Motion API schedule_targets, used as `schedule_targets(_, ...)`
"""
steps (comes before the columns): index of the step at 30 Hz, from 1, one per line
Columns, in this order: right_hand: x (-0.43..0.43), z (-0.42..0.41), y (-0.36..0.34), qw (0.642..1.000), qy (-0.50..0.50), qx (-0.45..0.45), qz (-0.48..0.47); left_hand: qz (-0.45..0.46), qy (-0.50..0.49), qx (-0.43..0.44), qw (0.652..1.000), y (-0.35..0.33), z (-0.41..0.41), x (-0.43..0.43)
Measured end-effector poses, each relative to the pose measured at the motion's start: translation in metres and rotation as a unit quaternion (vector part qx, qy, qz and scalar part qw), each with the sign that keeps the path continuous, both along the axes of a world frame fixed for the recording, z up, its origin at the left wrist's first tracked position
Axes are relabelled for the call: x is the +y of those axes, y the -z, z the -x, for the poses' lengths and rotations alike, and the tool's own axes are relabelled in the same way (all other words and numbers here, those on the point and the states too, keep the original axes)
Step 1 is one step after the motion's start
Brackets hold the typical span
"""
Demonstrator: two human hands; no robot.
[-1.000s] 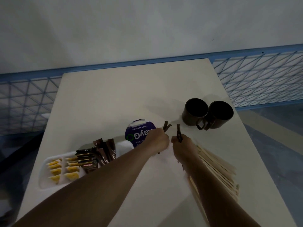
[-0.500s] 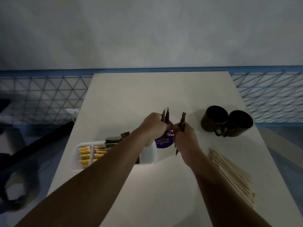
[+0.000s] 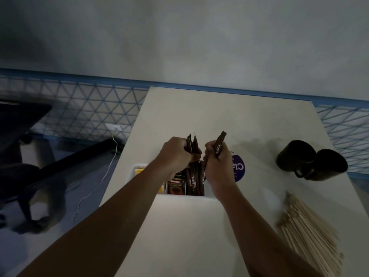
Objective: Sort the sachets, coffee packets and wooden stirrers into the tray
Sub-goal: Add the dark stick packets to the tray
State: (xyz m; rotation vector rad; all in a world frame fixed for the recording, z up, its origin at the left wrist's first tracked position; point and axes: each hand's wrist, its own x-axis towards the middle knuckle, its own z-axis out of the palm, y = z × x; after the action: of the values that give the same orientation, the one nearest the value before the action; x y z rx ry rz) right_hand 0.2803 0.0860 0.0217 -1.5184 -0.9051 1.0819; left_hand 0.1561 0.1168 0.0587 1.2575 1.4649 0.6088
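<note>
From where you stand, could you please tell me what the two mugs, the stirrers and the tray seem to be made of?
The two mugs: dark, smooth, thick-walled, probably ceramic, though the dim light leaves it open. The stirrers: pale, thin flat sticks, matte, apparently bare wood. The tray: white, smooth, rounded rim, likely moulded plastic.

From above, a person's left hand point(image 3: 177, 154) grips several brown sachets point(image 3: 192, 143) and the right hand point(image 3: 217, 164) grips a single sachet point(image 3: 219, 143), both hands over a white tray point(image 3: 133, 170) on a pale table point(image 3: 219, 112). Wooden stirrers point(image 3: 309, 232) lie heaped at the right, near two dark mugs point(image 3: 295, 156).
</note>
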Motion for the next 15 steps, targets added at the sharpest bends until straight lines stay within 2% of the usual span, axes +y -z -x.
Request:
schedule_targets(4, -0.010, 0.017, 0.013, 0.998, 0.010, -0.062, 0.001, -0.020, -0.001, 0.033, 0.999, 0.018, 0.009, -0.014)
schedule_targets(10, -0.024, 0.029, 0.019, 0.991, 0.052, -0.118, -0.016, -0.120, -0.013, 0.109, 0.987, 0.031, 0.003, -0.032)
schedule_targets(15, -0.029, 0.033, 0.028, 0.991, 0.057, -0.120, -0.014, -0.171, -0.030, 0.127, 0.977, 0.046, -0.003, -0.046)
